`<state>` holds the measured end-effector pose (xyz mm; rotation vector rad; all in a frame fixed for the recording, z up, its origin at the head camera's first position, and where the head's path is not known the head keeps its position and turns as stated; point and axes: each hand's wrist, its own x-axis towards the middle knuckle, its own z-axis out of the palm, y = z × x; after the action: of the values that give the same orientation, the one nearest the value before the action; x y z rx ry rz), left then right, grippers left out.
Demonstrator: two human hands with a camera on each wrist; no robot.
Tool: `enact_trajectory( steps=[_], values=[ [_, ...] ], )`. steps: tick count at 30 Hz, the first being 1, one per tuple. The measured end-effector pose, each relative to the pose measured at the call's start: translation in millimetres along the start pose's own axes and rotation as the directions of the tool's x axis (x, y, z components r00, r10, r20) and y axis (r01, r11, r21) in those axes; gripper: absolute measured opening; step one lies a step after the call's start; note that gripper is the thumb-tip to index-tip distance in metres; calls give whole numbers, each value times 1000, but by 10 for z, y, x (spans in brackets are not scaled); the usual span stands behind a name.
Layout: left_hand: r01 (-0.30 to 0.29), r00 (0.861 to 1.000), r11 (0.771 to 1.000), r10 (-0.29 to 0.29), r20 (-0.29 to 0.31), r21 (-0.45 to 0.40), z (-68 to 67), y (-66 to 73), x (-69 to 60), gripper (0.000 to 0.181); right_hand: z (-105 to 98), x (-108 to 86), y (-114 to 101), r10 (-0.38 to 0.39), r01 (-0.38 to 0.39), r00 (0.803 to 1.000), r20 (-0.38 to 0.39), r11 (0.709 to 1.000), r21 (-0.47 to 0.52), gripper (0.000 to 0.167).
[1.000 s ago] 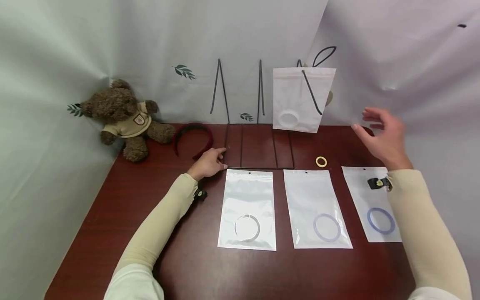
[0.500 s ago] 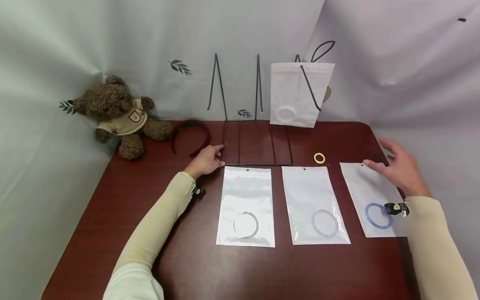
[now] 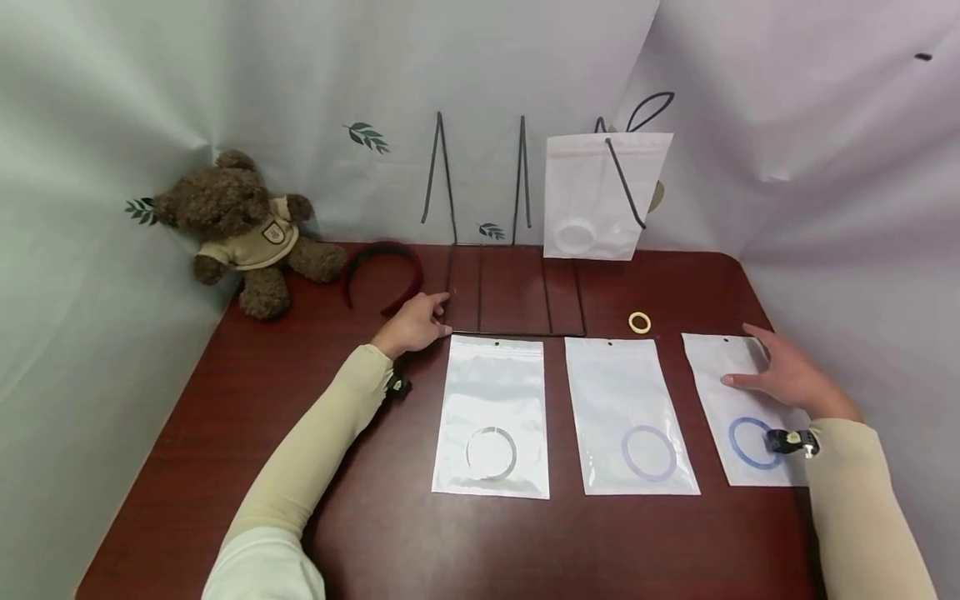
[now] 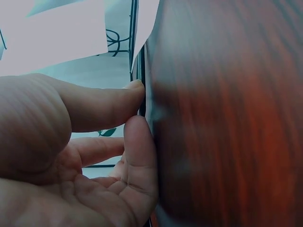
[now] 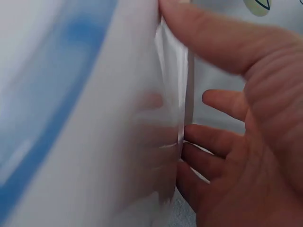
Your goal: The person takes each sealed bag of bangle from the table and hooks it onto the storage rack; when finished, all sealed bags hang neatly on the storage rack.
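One up, three lying flat: a white bag (image 3: pixel 577 187) hangs at the right of the black wire rack (image 3: pixel 517 335), while the left bag (image 3: pixel 495 392), the middle bag (image 3: pixel 618 383) and the right bag (image 3: pixel 712 383) lie on the table (image 3: pixel 562 542) in a row, none of them hung. By that count, the work looks about a quarter done. And here's the right hand (image 3: pixel 798 383), over the right bag, thumb and fingers spread wide, fingertips at the bag's edge in the wrist view; no firm hold shows, and the bag, with its blue ring (image 3: pixel 733 442), looks flat. Over at the rack's near left corner, the left hand (image 3: pixel 412 325) has thumb and bent fingers narrowly pinched at the base wire, apparently steadying it. Lifting and hanging the right bag seem not yet done.
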<state>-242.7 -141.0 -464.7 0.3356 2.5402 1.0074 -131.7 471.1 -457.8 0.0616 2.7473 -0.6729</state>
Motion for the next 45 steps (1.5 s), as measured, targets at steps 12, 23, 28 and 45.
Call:
enact_trajectory(
  steps=[12,23,28,45],
  values=[
    [-5,1000,1000,5,16,1,4,6,-28,73,37,-63,42,-70,52,983,-168,992,-113,89],
    [3,1000,1000,-4,24,19,-1,19,-3,75,-120,-242,-52,-113,114,936,-335,993,-18,64],
    [2,1000,1000,-3,21,30,-5,23,-9,75,-194,-382,-115,-158,171,859,-486,985,-18,63],
    [1,1000,1000,-1,10,21,-9,28,-24,74,-364,-658,-604,-286,468,567,-772,884,17,30]
  ],
)
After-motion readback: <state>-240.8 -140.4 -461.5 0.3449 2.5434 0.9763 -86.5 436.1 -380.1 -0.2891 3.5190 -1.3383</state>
